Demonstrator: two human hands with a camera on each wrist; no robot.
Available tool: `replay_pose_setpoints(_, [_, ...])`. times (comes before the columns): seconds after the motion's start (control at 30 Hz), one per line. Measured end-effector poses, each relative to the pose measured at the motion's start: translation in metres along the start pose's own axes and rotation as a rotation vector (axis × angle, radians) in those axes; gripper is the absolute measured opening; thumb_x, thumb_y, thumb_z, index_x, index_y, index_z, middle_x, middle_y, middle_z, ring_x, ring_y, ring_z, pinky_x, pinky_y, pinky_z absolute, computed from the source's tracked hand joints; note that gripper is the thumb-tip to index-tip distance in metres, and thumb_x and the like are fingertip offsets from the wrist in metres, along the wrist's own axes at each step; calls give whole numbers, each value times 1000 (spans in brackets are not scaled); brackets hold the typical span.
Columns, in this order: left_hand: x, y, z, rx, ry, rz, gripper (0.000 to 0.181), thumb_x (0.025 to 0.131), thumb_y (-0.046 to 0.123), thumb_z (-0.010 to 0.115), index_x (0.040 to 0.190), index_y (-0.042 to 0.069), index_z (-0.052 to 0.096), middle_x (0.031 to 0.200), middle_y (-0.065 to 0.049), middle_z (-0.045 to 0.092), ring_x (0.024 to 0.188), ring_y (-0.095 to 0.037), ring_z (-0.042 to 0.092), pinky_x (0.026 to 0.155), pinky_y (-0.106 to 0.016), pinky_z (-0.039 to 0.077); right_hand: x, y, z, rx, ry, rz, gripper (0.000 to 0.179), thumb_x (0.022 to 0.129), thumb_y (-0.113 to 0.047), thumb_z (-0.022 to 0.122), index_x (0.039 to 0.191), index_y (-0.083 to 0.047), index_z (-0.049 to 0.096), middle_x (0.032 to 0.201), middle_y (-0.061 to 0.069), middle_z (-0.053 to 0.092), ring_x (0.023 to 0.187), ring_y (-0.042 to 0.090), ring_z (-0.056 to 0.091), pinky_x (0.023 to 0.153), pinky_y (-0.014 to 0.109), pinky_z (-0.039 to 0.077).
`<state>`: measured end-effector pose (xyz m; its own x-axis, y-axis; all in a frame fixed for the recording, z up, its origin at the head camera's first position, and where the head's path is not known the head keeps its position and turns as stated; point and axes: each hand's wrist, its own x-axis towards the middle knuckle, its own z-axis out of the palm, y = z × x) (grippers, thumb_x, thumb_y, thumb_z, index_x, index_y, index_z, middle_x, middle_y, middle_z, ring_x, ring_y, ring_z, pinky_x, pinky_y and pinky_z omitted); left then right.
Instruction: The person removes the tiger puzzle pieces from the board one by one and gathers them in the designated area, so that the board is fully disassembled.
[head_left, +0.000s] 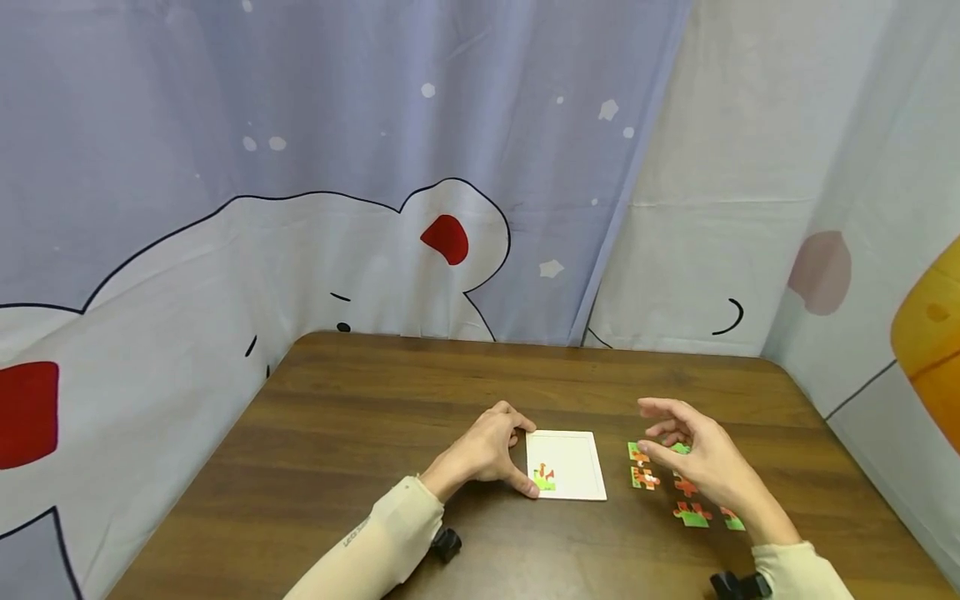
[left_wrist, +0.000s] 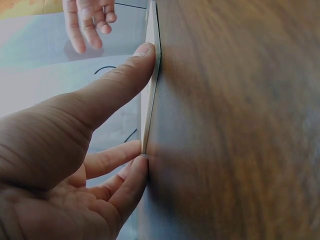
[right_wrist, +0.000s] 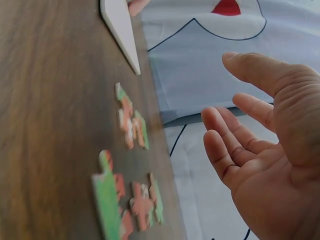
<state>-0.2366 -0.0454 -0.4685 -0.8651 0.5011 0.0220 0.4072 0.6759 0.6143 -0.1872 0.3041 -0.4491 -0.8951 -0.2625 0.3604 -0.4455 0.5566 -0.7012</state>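
My left hand (head_left: 486, 447) grips the left side of a square white puzzle board (head_left: 576, 467), thumb at the near corner and fingers at the far corner. In the left wrist view, the thumb (left_wrist: 125, 80) lies over the board's thin edge. One green and red puzzle piece (head_left: 544, 477) sits in the board's near-left corner. Over the loose puzzle pieces (head_left: 643, 478) to the right, my right hand (head_left: 708, 458) hovers with relaxed fingers and holds nothing. It hides part of them in the head view. Several pieces (right_wrist: 142, 205) lie flat below that hand in the right wrist view.
Everything lies on a brown wooden table (head_left: 360, 400). A patterned curtain (head_left: 360, 267) hangs behind and along its sides. Further loose pieces (head_left: 692, 514) lie near my right wrist, which wears a black camera mount (head_left: 738, 585).
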Motion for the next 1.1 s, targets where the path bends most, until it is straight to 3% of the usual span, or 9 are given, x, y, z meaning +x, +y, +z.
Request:
replay_pose_setpoints(0.33, [2, -2, -3, 10, 3, 6, 97, 57, 37, 115, 139, 8, 73, 134, -9, 61, 108, -18, 69, 99, -27, 57, 24, -13, 9, 107, -48, -22, 56, 100, -14, 86, 150, -10, 63, 135, 9, 72, 115, 29, 74, 98, 25, 59])
replay_pose_setpoints(0.47, [2, -2, -2, 5, -2, 8, 96, 57, 36, 115, 139, 8, 73, 134, -8, 61, 109, -18, 69, 100, -26, 57, 27, -16, 19, 133, -66, -7, 56, 100, -15, 86, 151, -6, 63, 136, 9, 73, 118, 21, 74, 102, 26, 59])
replay_pose_setpoints(0.57, [2, -2, 0, 1, -6, 12, 96, 57, 35, 115, 139, 8, 73, 133, -7, 61, 110, -18, 69, 100, -26, 56, 27, -19, 27, 153, -83, 9, 56, 100, -15, 86, 150, -5, 63, 137, 8, 74, 120, 22, 74, 104, 27, 59])
replay_pose_setpoints(0.77, [4, 1, 1, 28, 1, 15, 96, 57, 38, 115, 139, 10, 74, 128, -4, 62, 107, -16, 66, 100, -26, 55, 29, -22, 39, 165, -121, 12, 55, 100, -16, 86, 149, -3, 64, 136, 13, 75, 121, 41, 73, 104, 31, 60])
replay_pose_setpoints(1.1, [2, -1, 0, 38, 3, 15, 96, 57, 38, 115, 138, 9, 74, 125, -5, 62, 102, -14, 61, 96, -28, 54, 29, -23, 59, 212, -158, 16, 56, 99, -15, 87, 148, -1, 65, 134, 22, 74, 118, 43, 73, 104, 38, 61])
